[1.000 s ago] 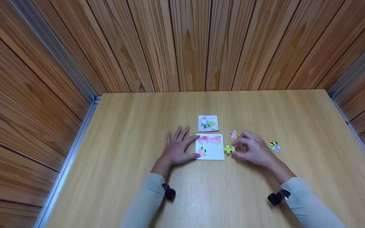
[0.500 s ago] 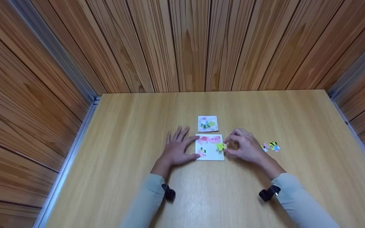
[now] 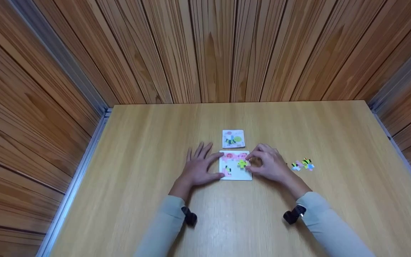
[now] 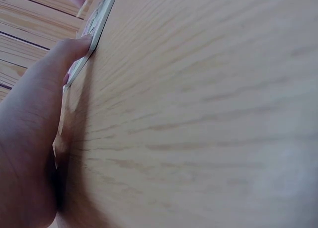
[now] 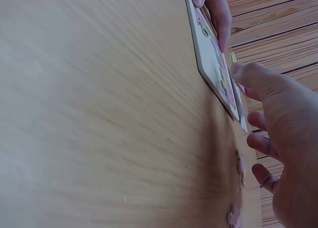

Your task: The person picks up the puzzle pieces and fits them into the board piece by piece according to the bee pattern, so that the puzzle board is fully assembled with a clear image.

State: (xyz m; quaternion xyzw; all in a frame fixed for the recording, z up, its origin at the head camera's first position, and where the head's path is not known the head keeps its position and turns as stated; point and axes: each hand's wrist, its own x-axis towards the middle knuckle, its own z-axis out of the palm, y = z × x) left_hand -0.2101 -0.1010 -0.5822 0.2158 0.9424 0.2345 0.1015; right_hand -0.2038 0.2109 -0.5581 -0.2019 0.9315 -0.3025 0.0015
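Note:
A white puzzle tray [image 3: 237, 175] lies on the table, with pink pieces along its top row and a pink, black and green piece [image 3: 227, 171] at its lower left. My left hand [image 3: 199, 170] lies spread at its left side, thumb and index fingertip touching the edge. My right hand [image 3: 268, 165] pinches a lime-green piece [image 3: 242, 164] over the right part of the tray. In the right wrist view this green piece [image 5: 233, 57] is held above the tray surface [image 5: 207, 59], at the tips of the right hand [image 5: 283, 118].
A square picture card [image 3: 233, 139] with a bee lies just behind the tray. Loose puzzle pieces [image 3: 308, 164] lie on the table [image 3: 155, 142] to the right, past the right hand. Wooden panels [image 3: 212, 53] stand around the table's back and sides.
My right hand has carried the lime-green piece left from beside the tray to over it. Pieces to the right, partly hidden before, now show. The left hand has stayed in place.

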